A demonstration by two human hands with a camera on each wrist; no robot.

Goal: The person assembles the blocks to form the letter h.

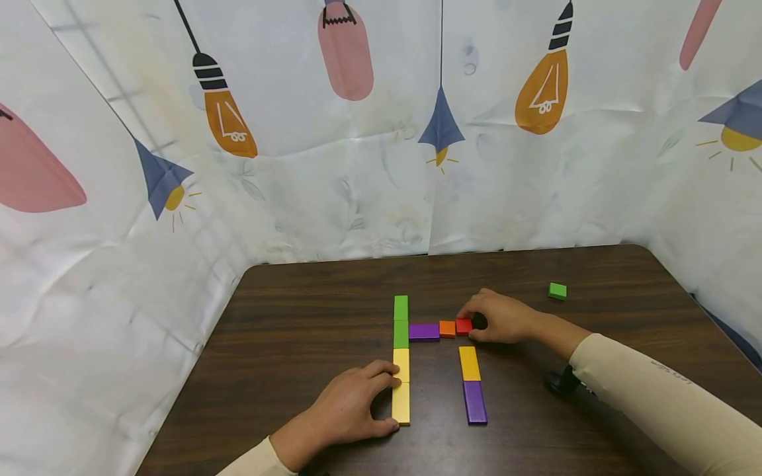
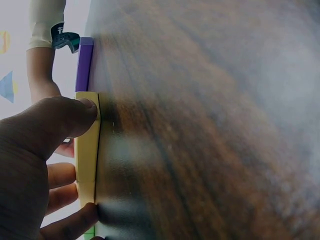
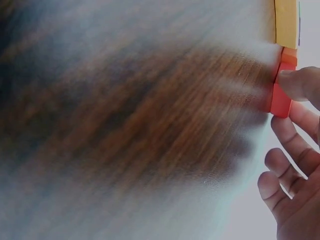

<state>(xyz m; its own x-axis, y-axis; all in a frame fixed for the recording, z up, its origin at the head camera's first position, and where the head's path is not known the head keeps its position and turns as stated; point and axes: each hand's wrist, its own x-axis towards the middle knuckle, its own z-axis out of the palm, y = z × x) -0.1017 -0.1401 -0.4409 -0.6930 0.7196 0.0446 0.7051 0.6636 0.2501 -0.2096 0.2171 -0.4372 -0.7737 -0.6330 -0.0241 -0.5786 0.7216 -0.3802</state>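
In the head view my left hand (image 1: 351, 403) rests beside two yellow blocks (image 1: 401, 403). Its thumb touches the near yellow block's corner, and fingertips touch the far one's side. Two green blocks (image 1: 401, 308) continue that column away from me. From the column a purple block (image 1: 424, 332) and an orange block (image 1: 447, 329) run right to a red block (image 1: 464, 326). My right hand (image 1: 503, 317) pinches the red block between thumb and forefinger. In the right wrist view a seam splits the red surface (image 3: 281, 102); I cannot tell whether that is one block or two.
Nearer me, an amber block (image 1: 469, 363) and another purple block (image 1: 475, 403) lie end to end, apart from the row. One loose green block (image 1: 557, 291) sits at the back right. A printed cloth (image 1: 381, 198) hangs behind the dark wooden table (image 1: 297, 297).
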